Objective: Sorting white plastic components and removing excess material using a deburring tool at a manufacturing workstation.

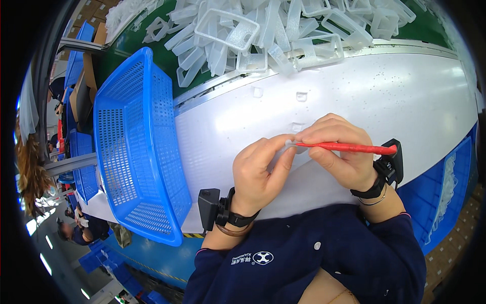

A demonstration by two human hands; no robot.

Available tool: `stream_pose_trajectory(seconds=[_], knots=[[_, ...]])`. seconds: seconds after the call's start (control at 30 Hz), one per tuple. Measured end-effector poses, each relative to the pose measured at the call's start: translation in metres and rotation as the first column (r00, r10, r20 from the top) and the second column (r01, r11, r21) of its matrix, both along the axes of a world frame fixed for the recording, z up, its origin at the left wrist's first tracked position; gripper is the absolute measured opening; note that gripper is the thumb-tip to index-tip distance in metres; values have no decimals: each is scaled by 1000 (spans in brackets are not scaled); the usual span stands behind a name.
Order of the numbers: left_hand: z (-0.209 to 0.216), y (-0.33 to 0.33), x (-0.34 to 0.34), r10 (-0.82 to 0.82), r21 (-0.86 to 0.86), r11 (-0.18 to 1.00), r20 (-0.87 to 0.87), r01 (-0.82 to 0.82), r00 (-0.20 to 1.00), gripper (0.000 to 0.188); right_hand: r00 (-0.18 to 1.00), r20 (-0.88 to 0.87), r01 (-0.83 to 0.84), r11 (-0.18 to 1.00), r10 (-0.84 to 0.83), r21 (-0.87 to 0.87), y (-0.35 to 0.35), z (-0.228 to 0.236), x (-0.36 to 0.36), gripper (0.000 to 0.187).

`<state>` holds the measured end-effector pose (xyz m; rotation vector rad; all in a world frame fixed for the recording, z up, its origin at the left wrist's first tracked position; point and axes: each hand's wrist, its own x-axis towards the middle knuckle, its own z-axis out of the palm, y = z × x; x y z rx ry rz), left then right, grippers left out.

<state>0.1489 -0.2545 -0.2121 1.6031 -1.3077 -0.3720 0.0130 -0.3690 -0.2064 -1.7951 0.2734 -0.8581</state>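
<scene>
Above the white work surface (212,121), my left hand (257,169) pinches a small translucent plastic piece (289,144) between thumb and fingertips. A slim red-handled tool (357,147) lies in the closed fingers of my right hand (347,159). Its thin tip reaches to the plastic piece, where the two hands nearly meet; the exact kind of tool cannot be made out. Just beyond my fingertips a small clear piece (297,126) rests on the surface. Two similar pieces, one clear square (301,96) and one fainter (257,92), lie farther off.
Translucent plastic frames (228,31) are heaped on the green surface (167,53) at the far side. On the left stands a blue perforated basket (148,126). A blue bin (458,190) holding clear plastic sits low at right. Another person (83,228) is in the left background.
</scene>
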Motion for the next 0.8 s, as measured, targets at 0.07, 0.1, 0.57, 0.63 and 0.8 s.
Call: stream_pose_trajectory(seconds=[0.07,0.1,0.57,0.63,0.8], knots=[[-2,1,0,-1,13,1000,23,1,1000,17,1000,-10,-11,999,10,-42,-1,1,1,16],[-2,2,0,-2,26,1000,46,1,999,16,1000,-21,-22,996,20,-83,-1,1,1,16],[9,6,-6,-15,162,986,-203,49,979,13,978,173,196,778,-114,-597,0,-14,6,27],[14,11,-4,-24,209,974,-276,85,961,12,953,73,286,788,-295,-546,-12,-8,1,19],[8,12,4,-66,56,993,-485,106,872,25,977,-21,213,976,-214,-40,-22,-4,-8,12]])
